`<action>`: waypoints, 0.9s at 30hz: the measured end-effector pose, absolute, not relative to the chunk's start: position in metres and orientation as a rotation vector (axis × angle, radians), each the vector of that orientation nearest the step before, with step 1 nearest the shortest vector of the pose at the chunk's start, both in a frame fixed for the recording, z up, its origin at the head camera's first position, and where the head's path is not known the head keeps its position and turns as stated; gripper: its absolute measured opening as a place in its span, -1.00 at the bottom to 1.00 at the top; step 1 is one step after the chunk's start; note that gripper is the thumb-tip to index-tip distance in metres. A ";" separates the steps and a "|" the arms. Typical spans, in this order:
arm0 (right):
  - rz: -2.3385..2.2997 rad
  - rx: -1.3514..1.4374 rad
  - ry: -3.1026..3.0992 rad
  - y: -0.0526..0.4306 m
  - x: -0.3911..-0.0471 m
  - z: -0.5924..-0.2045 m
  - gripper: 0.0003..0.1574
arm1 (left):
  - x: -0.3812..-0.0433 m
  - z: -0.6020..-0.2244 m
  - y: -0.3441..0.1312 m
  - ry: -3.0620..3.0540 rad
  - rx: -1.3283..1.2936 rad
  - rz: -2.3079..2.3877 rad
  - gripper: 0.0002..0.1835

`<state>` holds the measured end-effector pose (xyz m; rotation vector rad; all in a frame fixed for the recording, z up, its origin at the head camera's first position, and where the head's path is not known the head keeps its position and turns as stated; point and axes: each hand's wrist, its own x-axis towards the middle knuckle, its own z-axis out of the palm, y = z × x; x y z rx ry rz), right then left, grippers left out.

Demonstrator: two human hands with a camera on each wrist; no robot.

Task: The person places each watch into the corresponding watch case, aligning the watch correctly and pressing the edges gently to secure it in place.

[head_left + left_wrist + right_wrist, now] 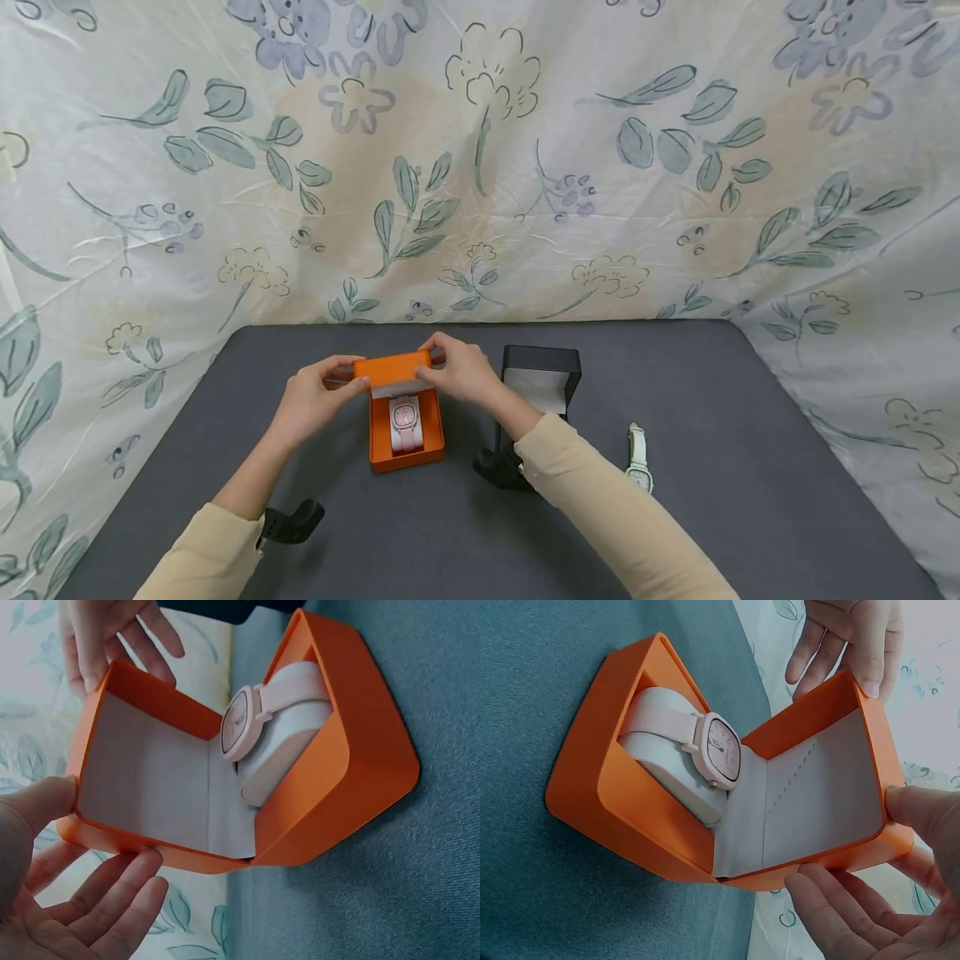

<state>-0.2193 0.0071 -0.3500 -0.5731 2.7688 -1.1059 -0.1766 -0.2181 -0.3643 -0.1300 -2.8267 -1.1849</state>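
Observation:
An orange watch box (407,459) stands on the grey table with its hinged lid (393,368) raised. Inside, a pink watch (406,418) is wrapped round a white cushion (281,761). My left hand (313,398) pinches the lid's left corner between thumb and fingers, and my right hand (463,369) pinches its right corner. The lid's pale lining (821,799) shows in both wrist views. Right of the orange box, a black watch box (542,358) stands with its lid up, its lower part hidden behind my right forearm.
A pale watch (638,458) lies on the grey table (720,433) to the right, beside my right sleeve. Behind the table hangs a floral cloth (420,200). Each wrist wears a black camera mount, such as the left one (292,523).

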 end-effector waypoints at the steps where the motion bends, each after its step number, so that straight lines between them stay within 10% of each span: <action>1: -1.107 -0.575 2.770 0.007 -0.218 -0.350 -0.64 | -0.175 -0.365 -0.218 -2.822 -0.128 -1.185 -0.52; 27: -1.167 -0.721 2.852 0.013 -0.186 -0.380 -0.67 | -0.144 -0.391 -0.205 -2.649 -0.192 -1.155 -0.61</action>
